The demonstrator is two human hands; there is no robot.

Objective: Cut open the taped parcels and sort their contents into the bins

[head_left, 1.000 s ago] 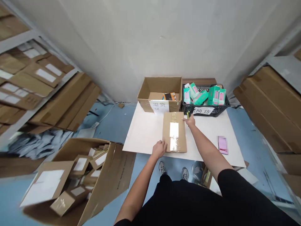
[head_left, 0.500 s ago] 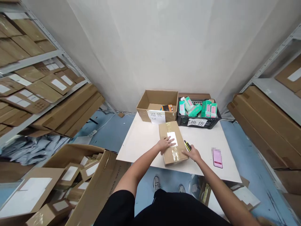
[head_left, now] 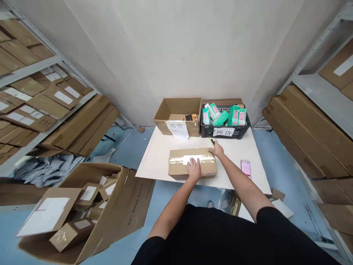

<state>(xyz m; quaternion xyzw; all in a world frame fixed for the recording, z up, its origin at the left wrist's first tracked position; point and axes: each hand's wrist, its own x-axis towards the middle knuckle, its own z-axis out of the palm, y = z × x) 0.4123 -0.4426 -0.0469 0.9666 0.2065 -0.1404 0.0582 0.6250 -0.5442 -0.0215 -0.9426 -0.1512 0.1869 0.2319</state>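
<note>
A taped cardboard box (head_left: 176,168) lies lengthwise across the front of the white table (head_left: 154,154), with a white label (head_left: 190,159) on its top and clear tape along it. My left hand (head_left: 194,169) rests on the top by the label, fingers spread. At the box's right end, my right hand (head_left: 217,149) is closed around a yellow and black utility knife (head_left: 212,141), its tip pointing away from me. That hand touches or nearly touches the box's far right corner.
Behind stand an open cardboard box (head_left: 160,125) with a paper sign and a black crate (head_left: 239,133) of green boxes. A pink-screened phone (head_left: 246,168) lies at the right. A large carton (head_left: 121,206) of parcels stands on the floor at left; shelves (head_left: 52,127) flank both sides.
The box has turned from lengthwise away from me to lying sideways. My right hand with the knife has moved to its far right corner; my left hand stays on top. The view has shifted.
</note>
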